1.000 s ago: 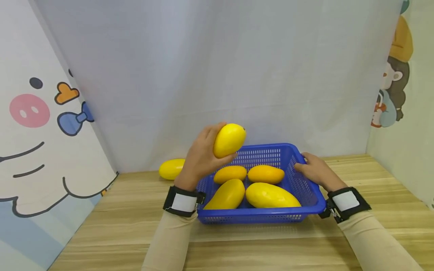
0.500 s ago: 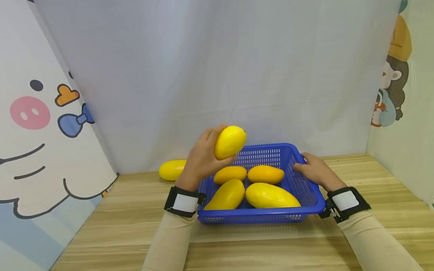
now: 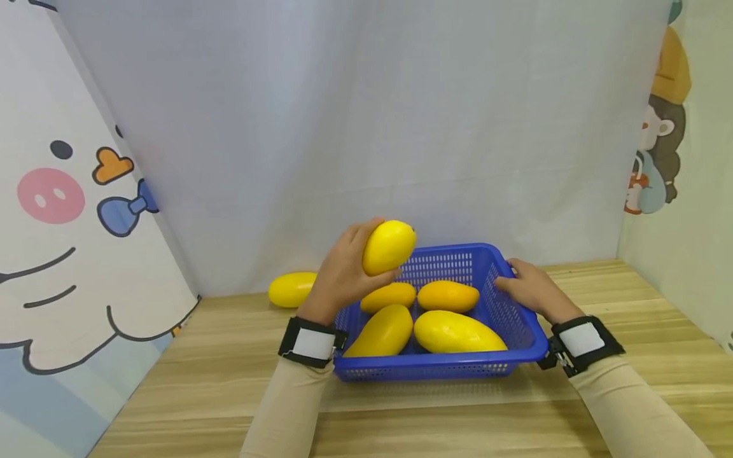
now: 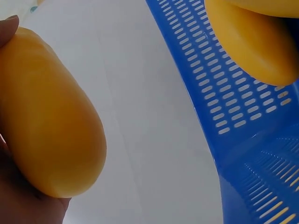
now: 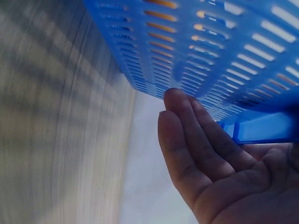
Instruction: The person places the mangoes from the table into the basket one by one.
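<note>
My left hand [image 3: 345, 275] grips a yellow mango [image 3: 389, 247], raised over the back left corner of a blue plastic basket [image 3: 441, 359]. In the left wrist view the held mango [image 4: 53, 116] hangs apart from the basket's slotted wall [image 4: 233, 100]. Several mangoes lie inside, among them a large yellow one [image 3: 458, 332] at the front right and an orange one [image 3: 448, 296] behind it. My right hand [image 3: 535, 289] holds the basket's right rim, thumb over the top. Its other fingers [image 5: 175, 135] extend along the outside of the wall in the right wrist view.
Another yellow mango [image 3: 291, 289] lies on the wooden table [image 3: 229, 356] left of the basket, partly behind my left hand. A pale cloth [image 3: 366, 127] closes off the back. Panels with cartoon prints stand at the left [image 3: 57, 254] and right [image 3: 693, 267].
My left hand has lowered slightly with the mango in it. My right hand keeps its hold on the rim, and the basket stays in place. The head view has shifted a little.
</note>
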`<state>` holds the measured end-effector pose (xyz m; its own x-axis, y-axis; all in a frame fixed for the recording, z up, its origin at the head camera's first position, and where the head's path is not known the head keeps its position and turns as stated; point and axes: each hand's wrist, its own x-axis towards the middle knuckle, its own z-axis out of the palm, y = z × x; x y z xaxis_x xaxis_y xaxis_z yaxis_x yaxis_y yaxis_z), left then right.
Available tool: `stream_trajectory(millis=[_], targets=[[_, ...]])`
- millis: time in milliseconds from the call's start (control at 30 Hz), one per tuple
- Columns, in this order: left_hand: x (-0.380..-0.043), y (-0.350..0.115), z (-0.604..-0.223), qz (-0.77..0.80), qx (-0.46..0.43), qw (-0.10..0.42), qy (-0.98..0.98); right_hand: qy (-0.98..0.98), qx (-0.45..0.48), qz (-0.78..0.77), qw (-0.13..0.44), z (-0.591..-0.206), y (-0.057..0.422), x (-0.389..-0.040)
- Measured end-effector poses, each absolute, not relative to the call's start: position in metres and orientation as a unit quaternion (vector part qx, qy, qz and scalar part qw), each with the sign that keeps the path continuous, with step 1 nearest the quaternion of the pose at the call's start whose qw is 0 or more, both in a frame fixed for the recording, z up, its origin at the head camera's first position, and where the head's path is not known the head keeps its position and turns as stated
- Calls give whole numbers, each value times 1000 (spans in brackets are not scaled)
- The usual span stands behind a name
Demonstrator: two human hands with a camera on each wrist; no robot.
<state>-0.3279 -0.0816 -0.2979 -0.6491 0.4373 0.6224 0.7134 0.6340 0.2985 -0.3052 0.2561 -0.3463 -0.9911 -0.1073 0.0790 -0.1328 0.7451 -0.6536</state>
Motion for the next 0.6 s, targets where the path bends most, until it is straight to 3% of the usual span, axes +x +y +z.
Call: stream_trajectory(millis=[600], targets=[[-330, -80, -304, -258, -336, 234, -875, -932, 62, 357, 10, -346, 256, -303]])
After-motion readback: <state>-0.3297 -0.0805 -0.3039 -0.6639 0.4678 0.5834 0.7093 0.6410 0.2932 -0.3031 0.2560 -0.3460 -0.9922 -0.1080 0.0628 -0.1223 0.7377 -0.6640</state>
